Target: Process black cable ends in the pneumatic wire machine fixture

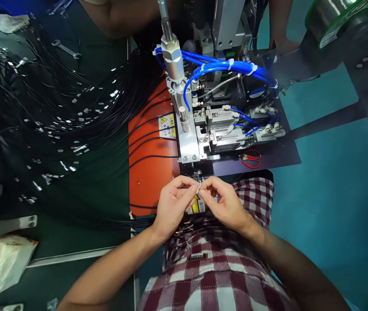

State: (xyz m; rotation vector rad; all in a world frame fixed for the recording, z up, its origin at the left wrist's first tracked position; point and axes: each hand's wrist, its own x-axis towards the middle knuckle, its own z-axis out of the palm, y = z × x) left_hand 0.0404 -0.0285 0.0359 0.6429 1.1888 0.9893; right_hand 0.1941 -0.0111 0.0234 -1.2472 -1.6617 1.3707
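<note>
My left hand [174,203] and my right hand [224,203] meet in front of the machine, thumbs and forefingers pinched together. Between the fingertips is a tiny pale piece [198,188], too small to name. Just beyond them is the front end of the metal machine [188,147] with its blue air tubes [229,65]. Below my left hand, black cables [141,223] end in thin coloured wires [185,227] near my lap. A yellow-and-white label [199,205] shows partly between my wrists.
Several black cables cross the orange plate [153,172] into the machine. Bundled cables with shiny ends [80,149] cover the dark green table at left, near a wrench [66,49]. Red-handled scissors [251,159] lie right of the machine. A solder spool [335,19] and another person's arm [122,17] are beyond.
</note>
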